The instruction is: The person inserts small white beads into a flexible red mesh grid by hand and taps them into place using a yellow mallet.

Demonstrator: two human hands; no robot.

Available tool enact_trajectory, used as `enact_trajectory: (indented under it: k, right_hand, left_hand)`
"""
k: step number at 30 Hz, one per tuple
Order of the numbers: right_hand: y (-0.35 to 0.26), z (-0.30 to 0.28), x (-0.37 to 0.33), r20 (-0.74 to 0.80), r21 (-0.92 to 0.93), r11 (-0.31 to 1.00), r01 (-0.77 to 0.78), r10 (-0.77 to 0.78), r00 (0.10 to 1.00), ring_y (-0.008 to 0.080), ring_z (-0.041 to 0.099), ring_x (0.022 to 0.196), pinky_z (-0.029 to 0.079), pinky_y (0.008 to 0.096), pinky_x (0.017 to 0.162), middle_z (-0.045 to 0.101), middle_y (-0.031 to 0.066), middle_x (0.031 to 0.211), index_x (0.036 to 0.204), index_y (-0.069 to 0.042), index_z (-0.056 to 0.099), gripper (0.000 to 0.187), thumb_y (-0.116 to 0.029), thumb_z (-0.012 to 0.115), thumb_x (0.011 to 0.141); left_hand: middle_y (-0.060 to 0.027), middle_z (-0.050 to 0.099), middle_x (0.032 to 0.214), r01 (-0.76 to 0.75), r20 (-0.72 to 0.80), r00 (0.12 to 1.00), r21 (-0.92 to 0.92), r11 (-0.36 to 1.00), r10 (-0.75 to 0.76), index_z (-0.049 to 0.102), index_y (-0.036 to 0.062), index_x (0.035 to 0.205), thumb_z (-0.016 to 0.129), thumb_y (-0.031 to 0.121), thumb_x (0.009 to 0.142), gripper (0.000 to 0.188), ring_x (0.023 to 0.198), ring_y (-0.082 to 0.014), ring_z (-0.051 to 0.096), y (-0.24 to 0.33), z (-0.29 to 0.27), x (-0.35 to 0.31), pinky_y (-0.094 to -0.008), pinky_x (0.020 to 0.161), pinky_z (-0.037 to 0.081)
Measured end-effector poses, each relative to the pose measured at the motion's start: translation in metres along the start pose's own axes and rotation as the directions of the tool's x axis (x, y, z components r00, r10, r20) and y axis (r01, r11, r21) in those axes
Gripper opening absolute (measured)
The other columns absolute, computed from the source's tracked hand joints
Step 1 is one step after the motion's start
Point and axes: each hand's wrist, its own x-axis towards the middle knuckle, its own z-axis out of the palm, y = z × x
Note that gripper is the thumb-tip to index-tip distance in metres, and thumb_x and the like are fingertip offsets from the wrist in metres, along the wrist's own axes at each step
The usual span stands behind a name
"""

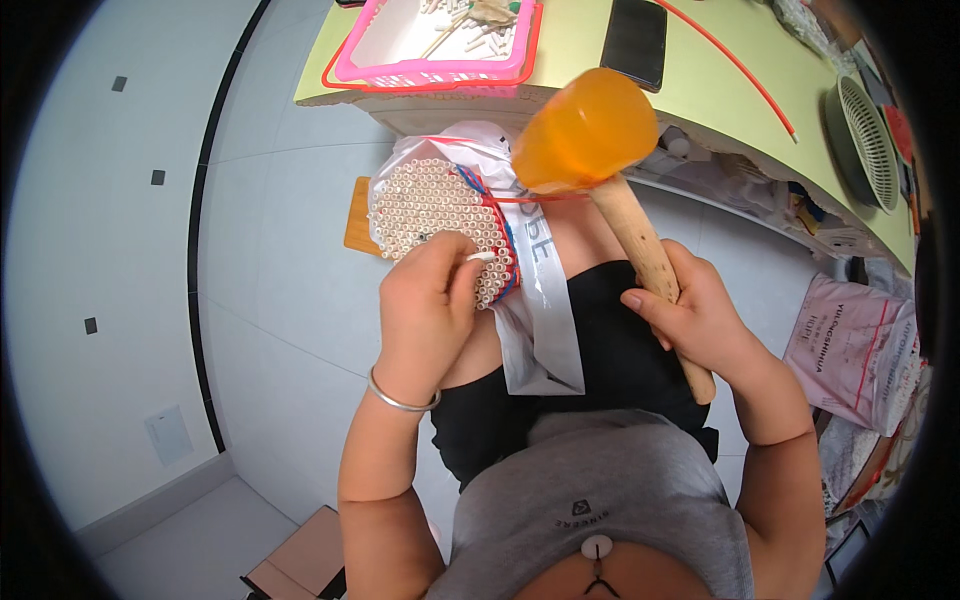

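Hazards, as judged:
- Struck finger. The left hand [428,295], thumb and forefinger pinched on a white piece [483,257], sits over the bundle [430,200]; a blow with the mallet [585,135] while it stays there could land on it.
- Bent or split piece. Likely cause: a slanted hit; the tubes' thin rims look easy to chip.
- Spread bundle. Likely cause: the bands [512,245] slipping off its right edge under force.
- Knocked phone [636,45]. Likely cause: a wide swing, as it lies near the desk's [570,35] front edge.

Items:
- Mallet: amber, translucent, barrel-shaped head; pale, round wooden handle. The right hand [693,305] is curled around the handle partway along, its butt projecting beyond.
- Bundle: off the desk, before its front edge, between the legs; many narrow, off-white tubes, hollow ends up, packed into a rough disc. Bands red and blue.
- Piece: small, smooth, white, at the bundle's right edge; contact with it cannot be told.
- Bag [540,345]: thin, glossy, creased plastic, around the bundle and across the lap.
- Basket [385,75]: pink plastic, by the desk's front left corner; loose short white pieces inside.
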Motion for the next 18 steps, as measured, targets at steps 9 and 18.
enact_trajectory:
  k: [9, 18]
  right_hand:
    - [0.025, -0.009, 0.001, -0.024, 0.175, 0.984, -0.033, 0.038, 0.999, 0.0072, 0.048, 0.048, 0.040, 0.0241, 0.044, 0.051, 0.0005, 0.068, 0.105, 0.001, 0.051, 0.030, -0.017, 0.069, 0.091]
    - [0.031, -0.006, 0.000, 0.030, 0.194, 0.979, -0.067, 0.063, 0.998, 0.0076, 0.048, 0.048, 0.041, 0.0244, 0.044, 0.051, 0.0006, 0.068, 0.102, 0.000, 0.050, 0.028, -0.016, 0.070, 0.091]
  left_hand:
    - [-0.0134, 0.064, 0.074, -0.147, 0.119, 0.985, 0.190, 0.971, 0.125, 0.067, 0.0013, 0.081, 0.072, -0.001, 0.073, 0.009, 0.070, -0.0316, 0.063, 0.003, 0.011, 0.020, -0.0375, 0.064, 0.050]
    - [-0.0144, 0.060, 0.070, -0.177, 0.216, 0.970, 0.300, 0.937, 0.114, 0.066, 0.0008, 0.077, 0.070, -0.002, 0.069, 0.009, 0.069, -0.0325, 0.061, 0.000, 0.017, 0.027, -0.0399, 0.063, 0.050]
